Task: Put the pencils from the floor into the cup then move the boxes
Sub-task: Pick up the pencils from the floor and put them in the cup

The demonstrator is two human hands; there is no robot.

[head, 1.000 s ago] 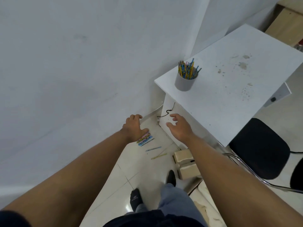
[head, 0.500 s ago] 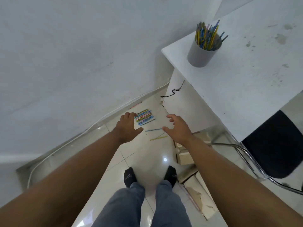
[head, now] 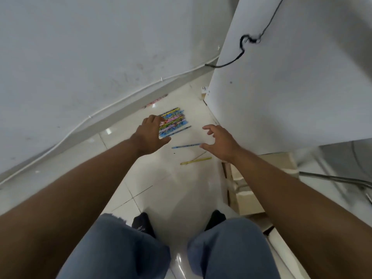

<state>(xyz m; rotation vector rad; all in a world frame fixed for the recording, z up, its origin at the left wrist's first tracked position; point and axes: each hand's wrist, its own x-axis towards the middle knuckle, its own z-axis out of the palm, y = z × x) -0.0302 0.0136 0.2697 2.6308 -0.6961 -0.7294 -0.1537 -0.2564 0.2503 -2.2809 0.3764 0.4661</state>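
Note:
A bundle of several colourful pencils (head: 175, 122) lies side by side on the white floor tiles near the wall. My left hand (head: 150, 133) hovers open at the bundle's left end, its fingers over the pencil tips. A single blue pencil (head: 185, 146) lies loose in front of the bundle, and a yellow pencil (head: 196, 160) lies closer to me. My right hand (head: 220, 144) is open, fingers spread, right beside the blue pencil's right end. Cardboard boxes (head: 248, 195) sit on the floor under my right forearm. The cup is out of view.
The white side panel of the desk (head: 291, 81) rises on the right, with a black cable (head: 242, 51) hanging on it. A white cable (head: 112, 103) runs along the wall's foot. A chair's metal leg (head: 334, 178) lies at right. My feet (head: 144, 222) stand below.
The view has dropped closer to the floor; the desk top and cup have left the frame. Both hands have reached down nearer the pencils, the left onto the bundle's end.

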